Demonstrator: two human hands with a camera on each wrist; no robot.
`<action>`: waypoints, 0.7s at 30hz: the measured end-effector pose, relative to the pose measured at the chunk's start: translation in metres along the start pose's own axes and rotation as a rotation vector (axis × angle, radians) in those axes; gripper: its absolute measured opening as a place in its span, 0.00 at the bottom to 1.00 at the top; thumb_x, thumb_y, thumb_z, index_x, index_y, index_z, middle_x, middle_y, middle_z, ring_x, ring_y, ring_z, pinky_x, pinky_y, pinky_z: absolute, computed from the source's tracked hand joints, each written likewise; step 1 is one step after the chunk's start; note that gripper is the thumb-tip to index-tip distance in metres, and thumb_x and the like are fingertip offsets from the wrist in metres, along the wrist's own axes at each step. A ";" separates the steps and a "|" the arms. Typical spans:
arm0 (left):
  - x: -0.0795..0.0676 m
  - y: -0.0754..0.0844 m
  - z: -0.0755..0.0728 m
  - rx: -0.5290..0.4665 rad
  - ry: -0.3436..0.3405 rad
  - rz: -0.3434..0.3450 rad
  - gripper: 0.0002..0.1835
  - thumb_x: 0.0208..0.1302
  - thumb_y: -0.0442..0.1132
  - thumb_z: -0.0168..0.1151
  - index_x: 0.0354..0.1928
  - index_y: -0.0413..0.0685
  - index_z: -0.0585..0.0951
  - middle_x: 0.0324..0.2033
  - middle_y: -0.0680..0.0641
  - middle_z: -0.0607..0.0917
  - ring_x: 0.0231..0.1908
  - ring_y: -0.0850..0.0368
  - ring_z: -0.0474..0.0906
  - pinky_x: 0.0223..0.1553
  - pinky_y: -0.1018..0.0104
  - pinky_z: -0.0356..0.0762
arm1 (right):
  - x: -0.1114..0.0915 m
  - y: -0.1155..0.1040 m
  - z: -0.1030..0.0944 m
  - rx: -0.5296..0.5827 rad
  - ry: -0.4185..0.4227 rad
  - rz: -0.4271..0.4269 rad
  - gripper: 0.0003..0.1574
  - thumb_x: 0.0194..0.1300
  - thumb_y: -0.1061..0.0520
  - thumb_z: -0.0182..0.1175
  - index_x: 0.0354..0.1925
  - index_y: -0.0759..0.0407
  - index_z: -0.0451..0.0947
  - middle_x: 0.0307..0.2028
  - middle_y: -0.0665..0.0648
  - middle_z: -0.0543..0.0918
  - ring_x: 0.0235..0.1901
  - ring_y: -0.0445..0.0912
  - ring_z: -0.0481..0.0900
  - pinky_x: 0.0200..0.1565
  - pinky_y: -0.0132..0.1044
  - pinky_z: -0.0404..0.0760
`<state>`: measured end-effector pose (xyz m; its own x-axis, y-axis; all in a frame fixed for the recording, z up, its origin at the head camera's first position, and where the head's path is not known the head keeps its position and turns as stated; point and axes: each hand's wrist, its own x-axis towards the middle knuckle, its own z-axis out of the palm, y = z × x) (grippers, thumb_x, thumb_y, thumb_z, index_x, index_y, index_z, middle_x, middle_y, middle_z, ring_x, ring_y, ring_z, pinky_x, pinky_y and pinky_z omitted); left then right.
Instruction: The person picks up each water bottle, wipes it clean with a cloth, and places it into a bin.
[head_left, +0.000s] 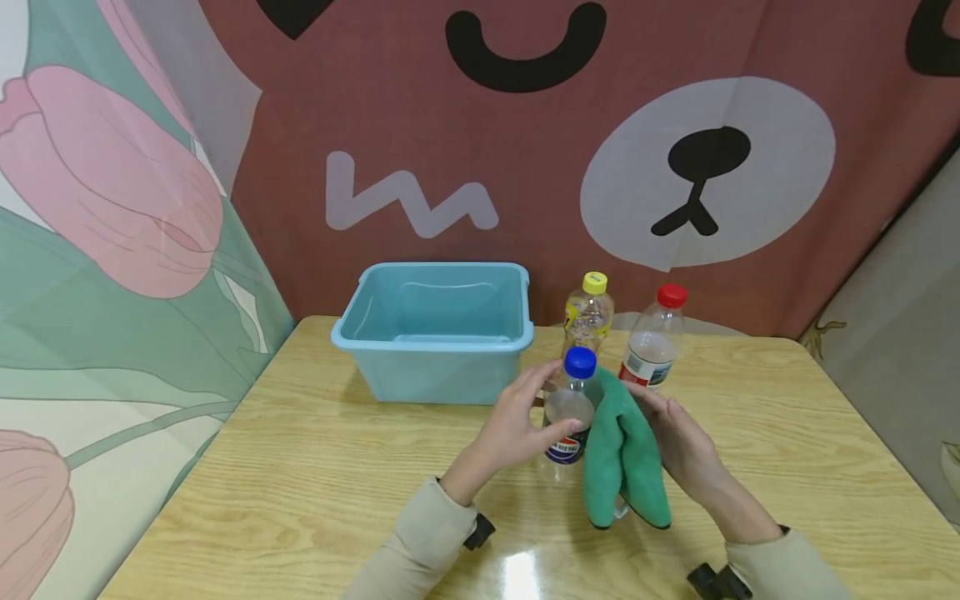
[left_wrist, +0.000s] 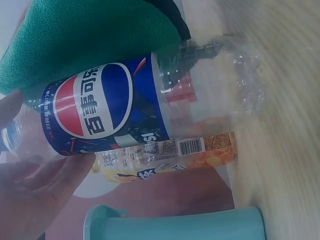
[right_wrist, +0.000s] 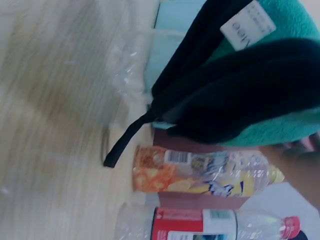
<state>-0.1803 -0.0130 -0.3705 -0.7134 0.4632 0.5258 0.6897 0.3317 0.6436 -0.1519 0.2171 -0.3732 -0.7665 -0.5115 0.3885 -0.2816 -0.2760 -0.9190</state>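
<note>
My left hand (head_left: 517, 423) grips a clear plastic Pepsi bottle (head_left: 567, 407) with a blue cap, thumb on the near side and fingers round the far side. In the left wrist view its blue label (left_wrist: 100, 107) faces the camera, and the bottle's base is close over the table. Right beside the bottle hangs a green towel (head_left: 621, 454) with black edging, folded over. My right hand (head_left: 684, 450) holds the towel from the right, its fingertips mostly hidden behind the cloth. A white tag (right_wrist: 247, 25) and a black loop (right_wrist: 125, 145) show in the right wrist view.
Behind the hands stand a yellow-capped bottle (head_left: 588, 317) and a red-capped bottle (head_left: 654, 346), both upright. A light blue plastic bin (head_left: 438, 375) stands on the wooden table (head_left: 300, 483) to the left. A printed curtain (head_left: 525, 167) hangs along the table's back edge.
</note>
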 end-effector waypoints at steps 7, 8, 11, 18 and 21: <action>0.000 0.000 0.001 -0.015 0.008 0.005 0.37 0.52 0.41 0.68 0.63 0.40 0.63 0.50 0.40 0.74 0.49 0.50 0.72 0.41 0.76 0.75 | 0.010 -0.006 0.014 -0.082 0.186 0.073 0.17 0.74 0.54 0.35 0.54 0.49 0.67 0.47 0.46 0.74 0.44 0.38 0.72 0.45 0.28 0.73; 0.000 0.000 0.001 -0.015 0.009 0.006 0.37 0.53 0.41 0.68 0.63 0.41 0.63 0.50 0.40 0.74 0.49 0.50 0.72 0.41 0.76 0.75 | 0.011 -0.007 0.015 -0.094 0.210 0.100 0.15 0.73 0.55 0.37 0.53 0.47 0.67 0.45 0.46 0.73 0.43 0.39 0.72 0.43 0.29 0.74; 0.000 0.000 0.001 -0.016 0.008 0.012 0.36 0.53 0.39 0.67 0.63 0.40 0.63 0.49 0.41 0.74 0.49 0.50 0.73 0.41 0.76 0.75 | 0.014 -0.010 0.019 -0.139 0.283 0.222 0.12 0.70 0.59 0.45 0.50 0.45 0.66 0.42 0.49 0.72 0.40 0.41 0.73 0.40 0.33 0.74; 0.000 0.001 -0.001 -0.013 0.001 0.020 0.35 0.53 0.35 0.66 0.62 0.39 0.63 0.49 0.40 0.74 0.48 0.49 0.73 0.41 0.76 0.75 | 0.019 -0.014 0.019 -0.320 0.239 0.376 0.42 0.60 0.60 0.58 0.67 0.61 0.49 0.57 0.65 0.65 0.51 0.51 0.69 0.48 0.41 0.72; 0.001 0.001 -0.001 -0.026 -0.004 0.012 0.35 0.53 0.35 0.66 0.62 0.39 0.63 0.49 0.40 0.74 0.48 0.48 0.73 0.41 0.74 0.76 | 0.019 -0.012 0.016 -0.430 0.192 0.366 0.47 0.58 0.59 0.62 0.67 0.68 0.48 0.58 0.69 0.65 0.53 0.56 0.67 0.49 0.42 0.72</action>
<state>-0.1802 -0.0133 -0.3688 -0.7046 0.4701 0.5316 0.6948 0.3046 0.6515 -0.1538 0.1980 -0.3537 -0.9370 -0.3442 0.0594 -0.1577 0.2651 -0.9512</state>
